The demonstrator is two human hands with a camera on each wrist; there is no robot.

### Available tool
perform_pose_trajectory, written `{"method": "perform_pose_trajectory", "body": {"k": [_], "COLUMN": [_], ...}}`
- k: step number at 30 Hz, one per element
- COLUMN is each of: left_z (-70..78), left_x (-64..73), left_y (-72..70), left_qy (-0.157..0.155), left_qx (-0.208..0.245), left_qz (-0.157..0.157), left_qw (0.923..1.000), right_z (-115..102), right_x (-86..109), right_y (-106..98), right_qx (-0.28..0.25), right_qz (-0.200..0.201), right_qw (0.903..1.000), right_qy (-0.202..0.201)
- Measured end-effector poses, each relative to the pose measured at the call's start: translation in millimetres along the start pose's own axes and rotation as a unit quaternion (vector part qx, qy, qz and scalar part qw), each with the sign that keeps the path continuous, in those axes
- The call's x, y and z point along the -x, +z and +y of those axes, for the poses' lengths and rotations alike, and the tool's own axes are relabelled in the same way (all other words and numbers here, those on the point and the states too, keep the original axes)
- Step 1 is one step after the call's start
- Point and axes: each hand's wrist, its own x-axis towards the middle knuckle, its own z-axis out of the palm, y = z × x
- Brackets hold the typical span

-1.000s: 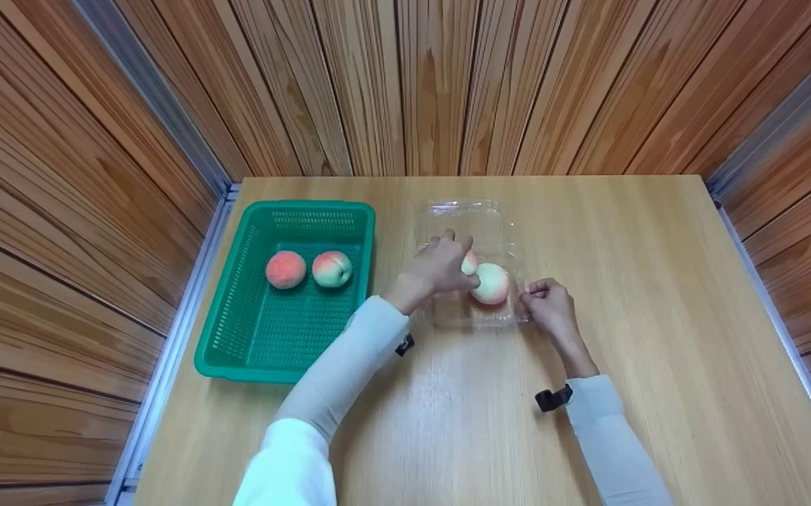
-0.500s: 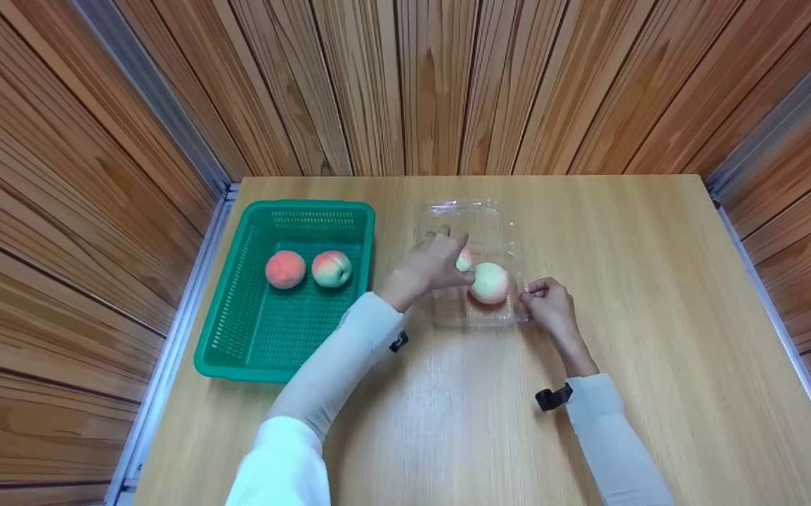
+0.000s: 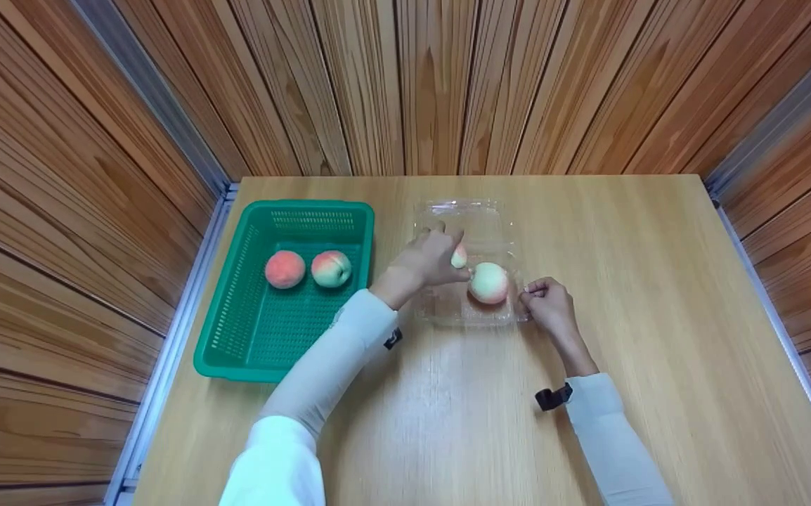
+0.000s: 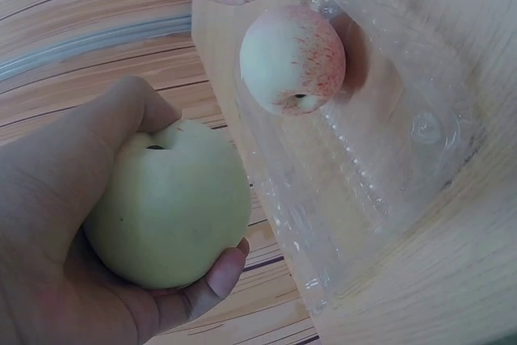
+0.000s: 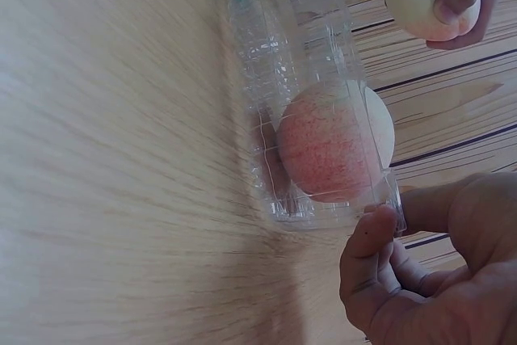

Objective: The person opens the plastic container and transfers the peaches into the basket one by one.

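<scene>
My left hand (image 3: pixel 425 261) grips a pale peach (image 4: pixel 170 204), thumb on one side and fingers curled round the other, held above the clear plastic clamshell box (image 3: pixel 440 302). In the head view the hand covers most of that peach. A second peach (image 3: pixel 488 283), cream with a red blush, sits in the right part of the box's near half. My right hand (image 3: pixel 549 303) pinches the box's near right corner between thumb and fingers, as the right wrist view shows at the plastic tab (image 5: pixel 393 199). The box's lid (image 3: pixel 465 214) lies open toward the back.
A green plastic basket (image 3: pixel 219 323) stands on the left of the wooden table (image 3: pixel 644 295). Inside it lie a pinkish-red peach (image 3: pixel 285 270) and a red-and-cream peach (image 3: pixel 331 269). Wood-panelled walls (image 3: pixel 433 84) enclose the table at the back and sides.
My left hand, with its peach, has drifted slightly left and back, away from the peach in the box. The right hand keeps its place at the corner.
</scene>
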Motion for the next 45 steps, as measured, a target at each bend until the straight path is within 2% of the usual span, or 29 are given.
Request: {"method": "perform_pose_trajectory", "body": {"k": [21,30,38,45], "left_z": [-11.5,-16.8,-23.8,-27.8], "left_x": [5.3,9.3,13.6,15.5], "left_y": [-8.7,-11.7,-14.4,-18.1], "left_qy": [-0.021,-0.024,-0.028,-0.033], "left_qx": [0.021,0.008,0.031,0.031], "left_qz": [-0.013,0.008,0.008,0.007], "left_qw": [0.9995,0.9996,0.9991,0.9989], "right_z": [0.5,-1.6,-2.2,-3.0], "right_x": [-0.2,-0.3,0.0,0.6], "right_y": [1.6,1.6,0.7,1.2], "right_qx": [0.006,-0.015,-0.019,-0.017], "right_qz": [0.001,-0.002,0.0,-0.002], "right_qw": [0.9999,0.9998,0.9997,0.9998], "right_qy": [0.01,0.015,0.013,0.013]}}
